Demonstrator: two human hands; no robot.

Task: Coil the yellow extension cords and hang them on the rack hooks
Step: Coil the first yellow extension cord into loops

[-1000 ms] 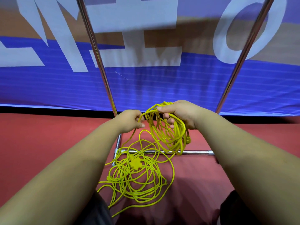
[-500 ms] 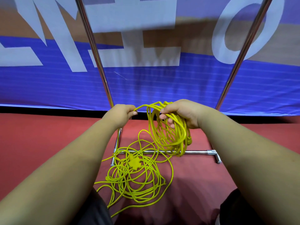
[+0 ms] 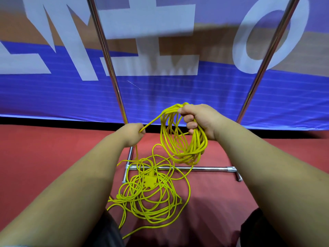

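Likely an event hall: red carpeted floor (image 3: 39, 157), huge blue banner (image 3: 178, 97) with white lettering above, chrome rack (image 3: 106, 50) before it.

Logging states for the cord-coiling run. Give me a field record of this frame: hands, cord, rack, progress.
left hand: pinches one strand that runs up to the coil
right hand: grips the coil at its top, loops hanging below
loose cord: tangled pile on the floor, some loops crossing the rack's base bar
socket: yellow, lying in the pile
rack: two posts and base bar visible; hooks out of view
backdrop: banner
progress: coil part wound, nothing hung
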